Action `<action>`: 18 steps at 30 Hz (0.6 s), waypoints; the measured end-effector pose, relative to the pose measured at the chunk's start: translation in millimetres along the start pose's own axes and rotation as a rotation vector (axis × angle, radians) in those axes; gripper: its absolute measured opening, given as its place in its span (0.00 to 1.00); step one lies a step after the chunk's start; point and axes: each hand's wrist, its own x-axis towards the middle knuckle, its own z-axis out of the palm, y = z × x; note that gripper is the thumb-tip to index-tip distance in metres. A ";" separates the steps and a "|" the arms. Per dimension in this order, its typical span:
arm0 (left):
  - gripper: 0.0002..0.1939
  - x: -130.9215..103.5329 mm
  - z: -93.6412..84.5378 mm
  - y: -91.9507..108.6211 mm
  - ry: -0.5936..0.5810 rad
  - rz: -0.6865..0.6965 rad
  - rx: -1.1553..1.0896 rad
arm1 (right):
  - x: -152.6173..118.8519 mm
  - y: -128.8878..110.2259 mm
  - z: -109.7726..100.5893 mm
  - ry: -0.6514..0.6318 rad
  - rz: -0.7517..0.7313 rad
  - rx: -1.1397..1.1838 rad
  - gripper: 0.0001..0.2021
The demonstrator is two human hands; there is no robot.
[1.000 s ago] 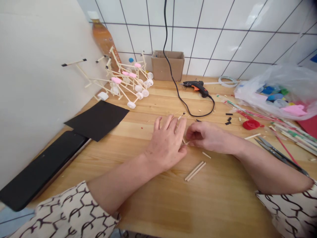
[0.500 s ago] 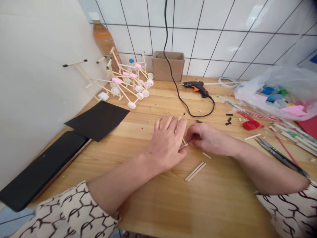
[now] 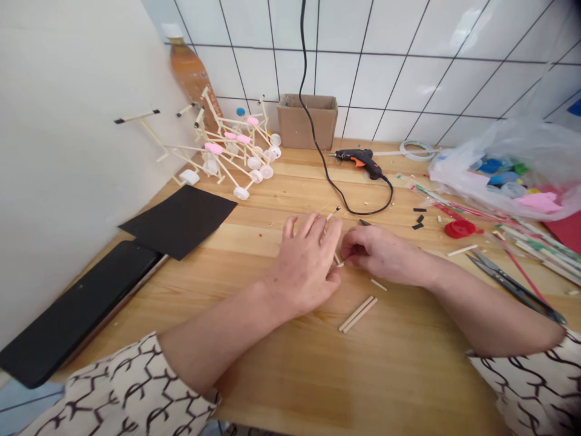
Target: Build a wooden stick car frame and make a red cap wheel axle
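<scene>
My left hand (image 3: 304, 260) lies palm down over a small frame of thin wooden sticks (image 3: 337, 259), its fingers stretched and its thumb and forefinger on either side of the sticks. One stick end with a black tip (image 3: 337, 209) pokes out beyond the fingers. At the frame's near end, my right hand (image 3: 374, 253) is closed in a pinch; what sits between its fingertips is too small to make out. A dark pointed tip (image 3: 364, 222) shows behind that hand. Two short wooden sticks (image 3: 358, 313) lie side by side in front, near a smaller piece (image 3: 378, 284).
Several stick models (image 3: 227, 142) with white wheels stand at back left, near a bottle (image 3: 190, 66) and cardboard box (image 3: 307, 124). A glue gun (image 3: 361, 160) lies behind my hands. Scissors (image 3: 503, 278), a red cap (image 3: 459, 228) and a plastic bag (image 3: 512, 169) are right; black paper (image 3: 179, 221) is left.
Both hands stay in place over the frame. The stick piece at my left thumb has shifted very slightly, and less of it shows.
</scene>
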 end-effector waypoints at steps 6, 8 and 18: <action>0.32 -0.3 0.5 -0.1 -0.003 0.006 0.003 | 0.7 0.0 0.2 0.000 0.003 0.011 0.07; 0.32 -0.6 0.8 -0.1 0.001 0.006 0.005 | 0.8 0.7 0.6 -0.003 -0.001 0.014 0.07; 0.31 0.6 -0.8 -0.3 -0.007 0.008 0.003 | 0.6 0.3 -0.1 -0.007 0.007 0.008 0.07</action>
